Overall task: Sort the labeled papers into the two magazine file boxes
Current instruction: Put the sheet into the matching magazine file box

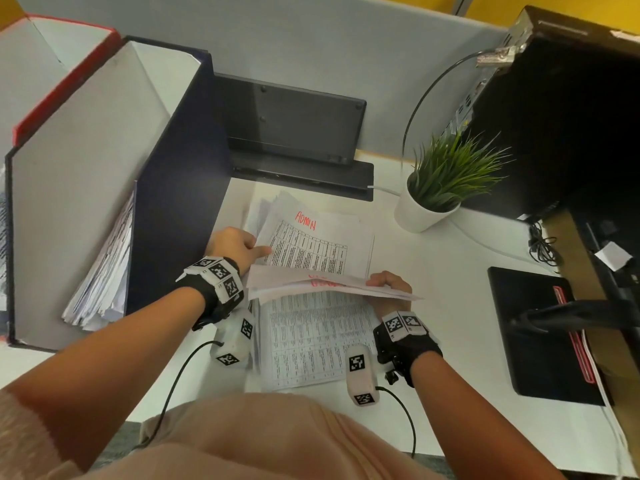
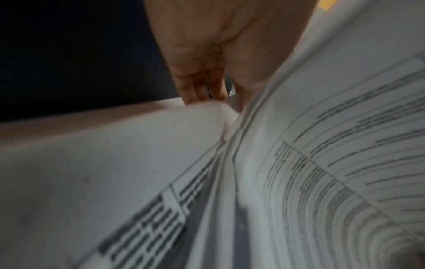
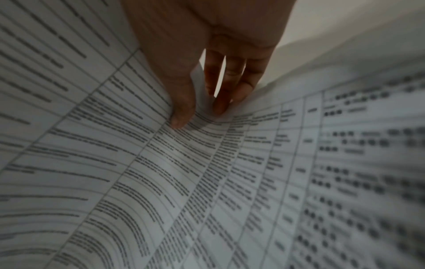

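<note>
A stack of printed papers (image 1: 311, 341) lies on the white desk (image 1: 450, 271) in front of me. One sheet marked "ADMIN" (image 1: 313, 244) in red tilts up at the back of the stack. My left hand (image 1: 240, 245) grips its left edge, thumb on top; the left wrist view shows the fingers (image 2: 200, 87) behind the paper (image 2: 322, 145). My right hand (image 1: 388, 282) pinches the right edge of a few lifted sheets (image 1: 311, 284) with red writing. In the right wrist view its thumb and fingers (image 3: 184, 109) pinch the sheets (image 3: 138, 163). A navy file box (image 1: 180, 202) with papers (image 1: 104, 271) stands left, a red box (image 1: 62, 74) beyond it.
A potted plant (image 1: 440, 188) stands right of the stack. A black monitor stand (image 1: 294, 126) sits behind it against the grey partition. A dark computer case (image 1: 571, 116) and a black pad (image 1: 533, 327) are at the right. Wrist camera cables (image 1: 173, 386) trail near the desk's front edge.
</note>
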A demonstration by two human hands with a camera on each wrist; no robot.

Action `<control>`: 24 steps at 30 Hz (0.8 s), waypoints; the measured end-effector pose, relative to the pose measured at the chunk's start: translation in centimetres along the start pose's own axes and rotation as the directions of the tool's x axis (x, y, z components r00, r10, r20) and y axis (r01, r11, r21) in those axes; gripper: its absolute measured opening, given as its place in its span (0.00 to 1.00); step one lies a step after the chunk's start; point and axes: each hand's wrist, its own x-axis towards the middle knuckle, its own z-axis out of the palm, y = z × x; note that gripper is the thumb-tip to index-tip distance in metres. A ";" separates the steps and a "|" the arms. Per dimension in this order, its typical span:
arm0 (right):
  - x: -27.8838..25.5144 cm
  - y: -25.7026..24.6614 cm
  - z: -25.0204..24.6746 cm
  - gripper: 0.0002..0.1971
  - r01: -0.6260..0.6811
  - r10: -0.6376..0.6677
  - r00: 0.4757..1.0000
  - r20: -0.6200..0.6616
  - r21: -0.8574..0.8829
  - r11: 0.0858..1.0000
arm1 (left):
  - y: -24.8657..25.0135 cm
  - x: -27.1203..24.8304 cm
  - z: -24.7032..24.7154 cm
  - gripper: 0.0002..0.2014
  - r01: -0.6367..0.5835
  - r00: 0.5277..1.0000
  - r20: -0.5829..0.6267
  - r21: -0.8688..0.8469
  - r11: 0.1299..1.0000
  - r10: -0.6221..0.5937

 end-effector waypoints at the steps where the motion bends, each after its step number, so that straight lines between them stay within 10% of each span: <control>1: -0.1 -0.2 0.1 0.09 -0.032 0.032 0.999 -0.007 0.068 0.997 | -0.2 0.0 0.1 0.24 -0.025 1.000 -0.006 -0.011 1.000 0.025; 4: -0.2 -0.9 0.3 0.06 -0.233 0.244 0.970 0.014 0.357 0.905 | -0.9 -0.3 0.4 0.13 -0.173 0.978 -0.118 -0.016 0.985 0.170; 7: -0.5 -0.9 0.1 0.14 -0.157 0.175 0.984 -0.032 0.301 0.941 | -1.3 -1.0 0.5 0.08 -0.231 0.964 -0.183 -0.235 0.944 0.190; 16: -0.3 -0.8 0.0 0.20 0.000 -0.002 0.999 -0.043 -0.039 0.999 | 0.9 -2.8 -0.8 0.22 0.172 0.983 0.178 -0.833 0.526 -0.039; 24: -1.0 -1.8 0.0 0.10 -0.019 0.020 0.999 0.026 -0.017 1.000 | 1.8 -3.8 -1.1 0.16 0.244 0.958 0.288 -0.817 0.523 0.004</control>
